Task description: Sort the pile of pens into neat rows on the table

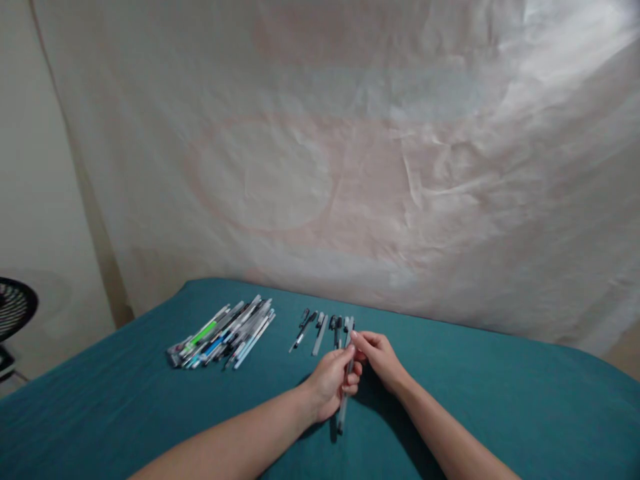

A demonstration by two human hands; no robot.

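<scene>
Between my two hands is a slim pen (343, 412) with a clear, greyish barrel and a dark tip pointing toward me. My left hand (333, 380) is closed around its middle. The fingertips of my right hand (380, 357) pinch its far end, where the detail is hidden by the fingers. Just beyond my hands lie several pens with dark and clear parts, including a clear pen (320, 335) and a black-and-white pen (303, 331), with small caps beside some of them.
A heap of many pens (235, 337), with a green one (200, 338) and a blue one among them, lies to the left on the teal tablecloth (480, 393). A pale sheet (350, 167) hangs behind the table. A black fan (15, 310) stands at the far left.
</scene>
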